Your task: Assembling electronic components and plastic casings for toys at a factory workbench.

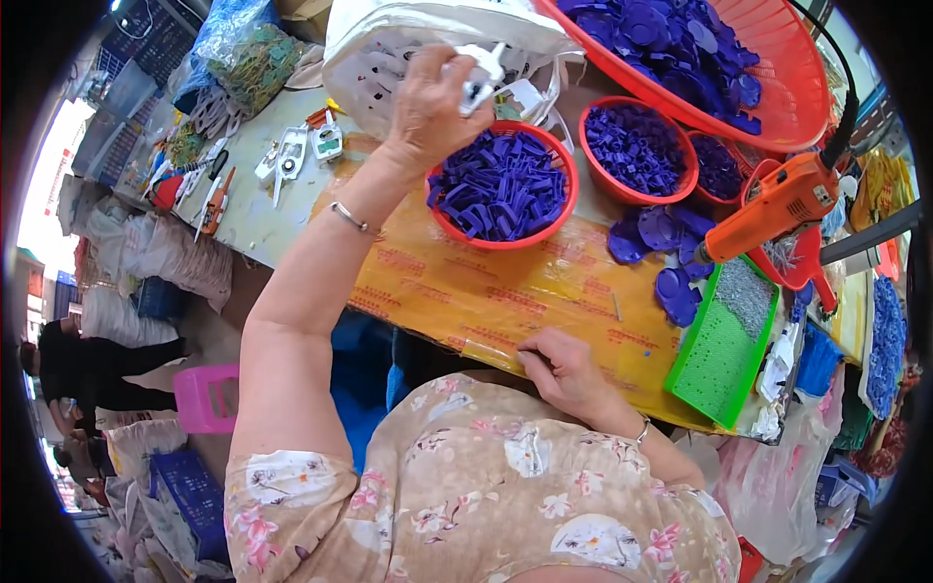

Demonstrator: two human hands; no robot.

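Observation:
My left hand reaches over a large white bag at the back of the table. Its fingers are closed on a white plastic part, whose outline is partly covered by the fingers. More white parts lie inside the bag. Just below this hand stands a red basket filled with small dark-purple plastic pieces. My right hand rests at the table's front edge, fingers curled in; whether anything is under them is hidden.
An orange power screwdriver hangs at the right above a green tray of small metal pieces. Further red baskets hold purple parts. Assembled white devices and pliers lie at the left. Other people are off to the left.

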